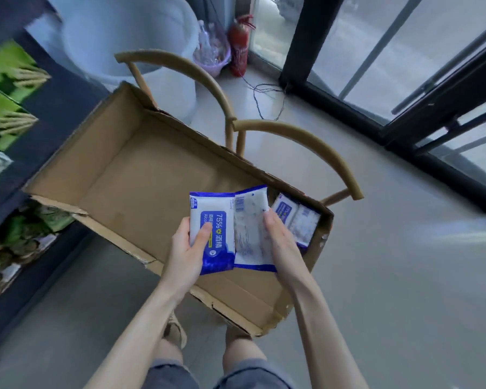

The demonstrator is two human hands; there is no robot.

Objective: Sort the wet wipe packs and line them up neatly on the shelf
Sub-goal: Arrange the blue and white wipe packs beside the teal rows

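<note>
My left hand grips a blue-and-white wet wipe pack, printed face up, thumb across its front. Right beside it my right hand holds a second wet wipe pack with its barcode back side up. Both packs touch edge to edge above an open cardboard box. Two more wipe packs lie in the box's right end, one face up and one back up, partly hidden by my right hand. A dark shelf stands at the left with green packs on it.
The box rests on two wooden chairs with curved backs. Behind are a large white bucket, a purple basket and a red fire extinguisher. Dark-framed glass doors close the right side. My legs show below.
</note>
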